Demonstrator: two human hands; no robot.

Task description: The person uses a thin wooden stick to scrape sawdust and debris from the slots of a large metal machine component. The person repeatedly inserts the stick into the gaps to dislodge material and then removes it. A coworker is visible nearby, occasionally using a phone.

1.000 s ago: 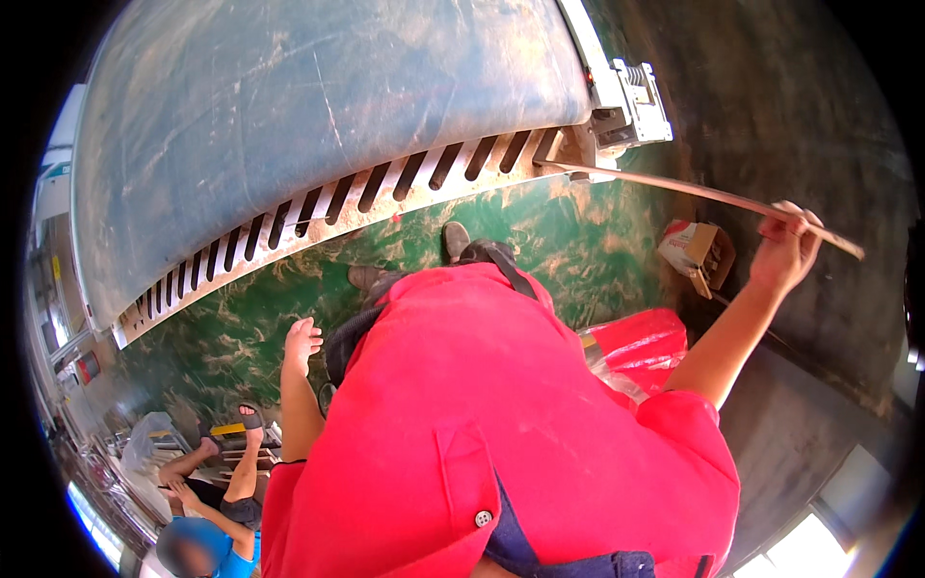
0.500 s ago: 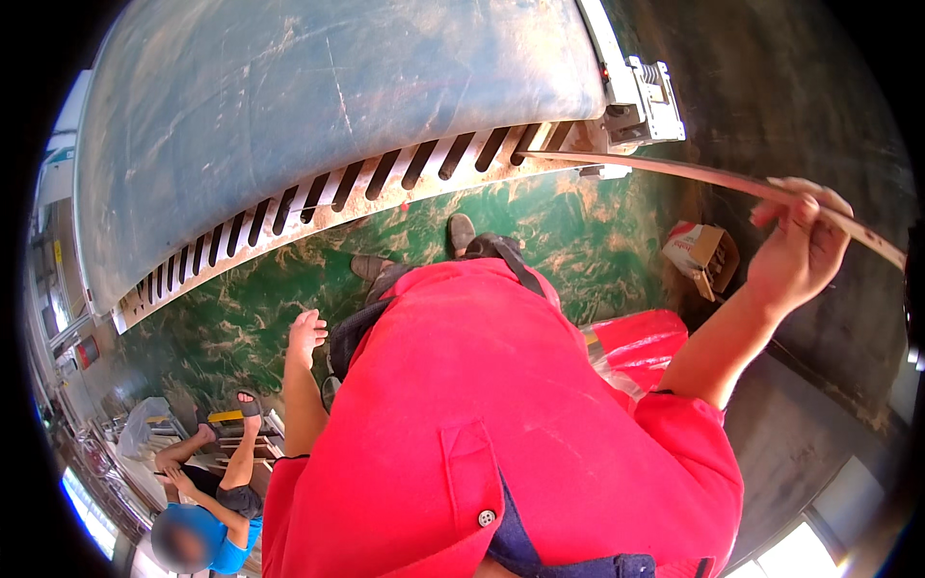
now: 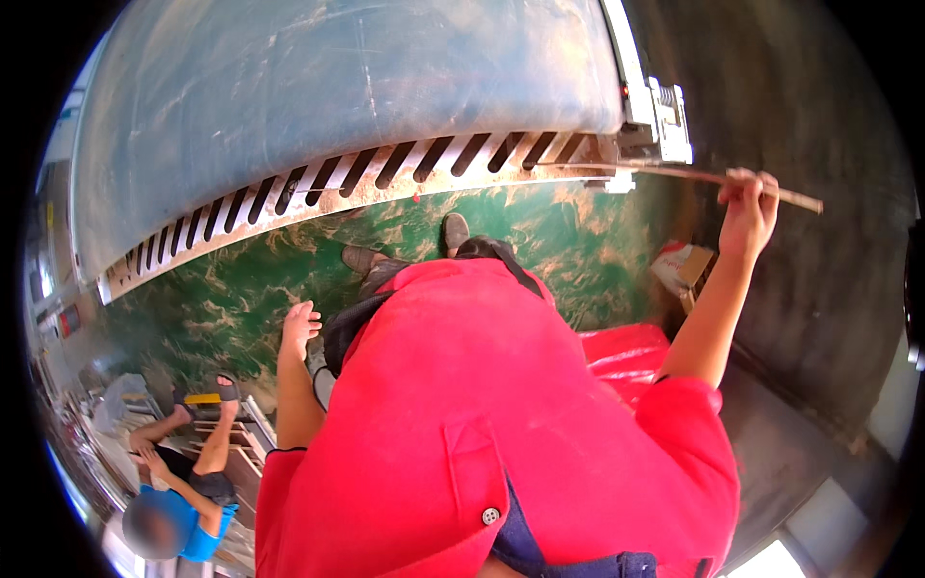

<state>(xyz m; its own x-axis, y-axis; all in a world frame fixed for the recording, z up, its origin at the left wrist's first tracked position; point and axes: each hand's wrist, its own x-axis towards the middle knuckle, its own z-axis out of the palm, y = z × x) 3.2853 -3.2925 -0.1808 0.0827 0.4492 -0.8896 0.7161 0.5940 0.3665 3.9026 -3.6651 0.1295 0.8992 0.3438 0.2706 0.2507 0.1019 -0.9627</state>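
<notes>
A long, thin wooden strip (image 3: 694,175) is pinched in the raised fingers of my right hand (image 3: 747,214), out to the right. Its far end reaches the right part of the slotted ledge (image 3: 438,173) along the front of a large machine (image 3: 356,72) with a dusty blue-grey top. The strip's near end sticks out past my fingers. Low at my left side hangs my left hand (image 3: 300,326), its fingers loosely bent and apart, touching nothing.
Sawdust streaks the green floor (image 3: 549,231). An opened cardboard box (image 3: 684,270) and a red plastic bag (image 3: 621,356) lie to my right. At lower left sits a person in a blue shirt (image 3: 188,520). A metal bracket (image 3: 670,120) juts from the machine's right corner.
My right hand has moved left and forward, carrying the strip further along the slotted ledge; less of it shows on the right. The left hand stays low at my side.
</notes>
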